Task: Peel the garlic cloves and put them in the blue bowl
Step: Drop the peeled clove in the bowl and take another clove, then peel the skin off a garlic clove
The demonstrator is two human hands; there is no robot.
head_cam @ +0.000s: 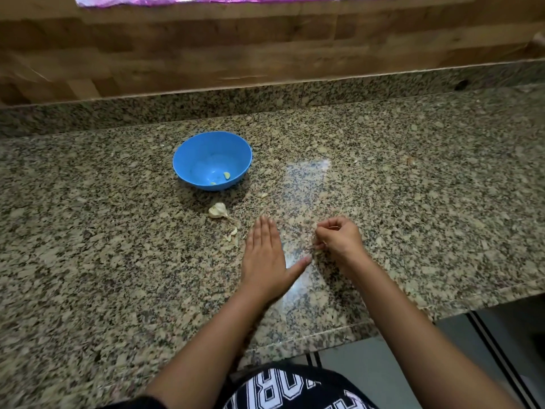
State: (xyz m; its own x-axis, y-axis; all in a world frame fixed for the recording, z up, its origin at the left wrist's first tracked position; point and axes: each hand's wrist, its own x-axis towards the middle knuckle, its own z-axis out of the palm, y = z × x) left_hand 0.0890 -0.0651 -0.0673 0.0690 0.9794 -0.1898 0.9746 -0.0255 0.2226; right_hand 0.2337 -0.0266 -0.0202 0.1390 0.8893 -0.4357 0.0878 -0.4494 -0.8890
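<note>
Garlic bulb (217, 210) on speckled granite counter (413, 202), blue bowl (188, 160) beside, wooden backsplash (206, 54)

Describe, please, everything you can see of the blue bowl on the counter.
The blue bowl is a small, round, smooth bowl, plastic by the look of it, in one plain bright blue. It stands upright and open on the speckled granite counter, left of centre. Two pale peeled garlic pieces lie at its bottom, towards the near side; otherwise it holds nothing visible. A papery garlic bulb remnant lies just in front of it, apart from it. Only the counter touches it.
</note>
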